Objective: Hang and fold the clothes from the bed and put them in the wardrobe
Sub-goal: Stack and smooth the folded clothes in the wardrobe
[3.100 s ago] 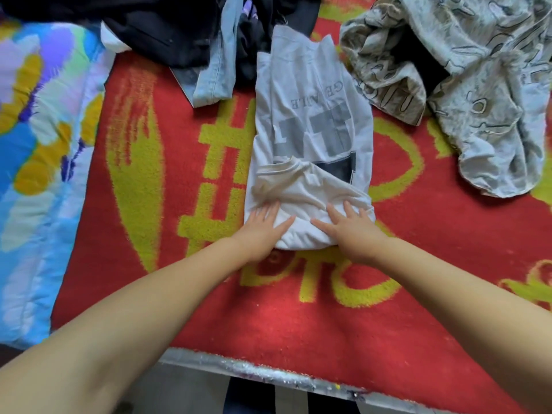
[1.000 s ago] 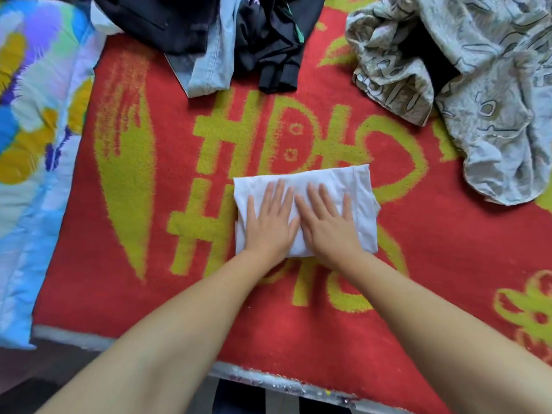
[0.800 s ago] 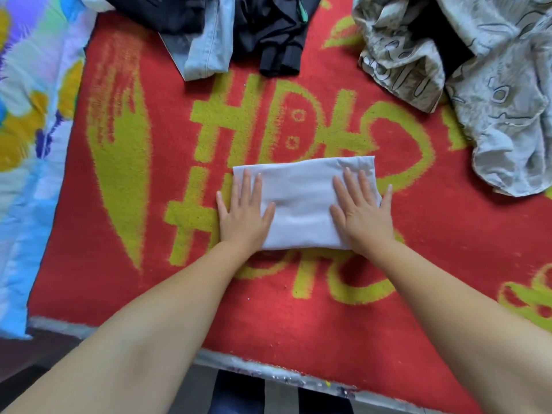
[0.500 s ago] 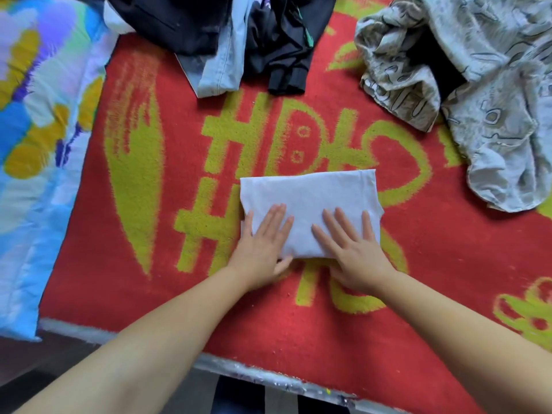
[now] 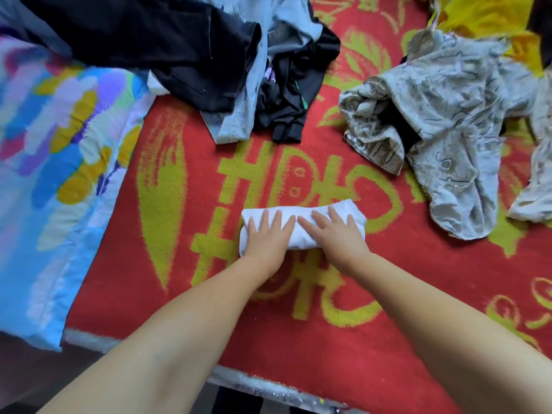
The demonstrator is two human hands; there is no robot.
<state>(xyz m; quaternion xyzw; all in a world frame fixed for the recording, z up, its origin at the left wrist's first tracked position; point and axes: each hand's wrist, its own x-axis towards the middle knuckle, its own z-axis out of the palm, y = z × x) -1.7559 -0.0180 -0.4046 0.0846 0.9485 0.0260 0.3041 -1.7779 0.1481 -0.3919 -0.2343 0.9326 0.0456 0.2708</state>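
Observation:
A white T-shirt (image 5: 301,212), folded into a narrow thick bundle, lies on the red and yellow blanket (image 5: 298,339) in the middle of the bed. My left hand (image 5: 267,239) presses flat on its left half, fingers straight. My right hand (image 5: 337,231) presses flat on its right half, fingers spread. Both palms cover the near edge of the bundle.
A heap of black garments and light blue denim (image 5: 239,85) lies at the far middle. A crumpled grey patterned garment (image 5: 448,130) lies at the right. A blue, multicoloured quilt (image 5: 50,189) covers the left side. The bed's near edge (image 5: 268,383) runs below my forearms.
The flat white rectangle has been folded over away from me into a narrower, thicker bundle. Both hands moved up onto it and press it down.

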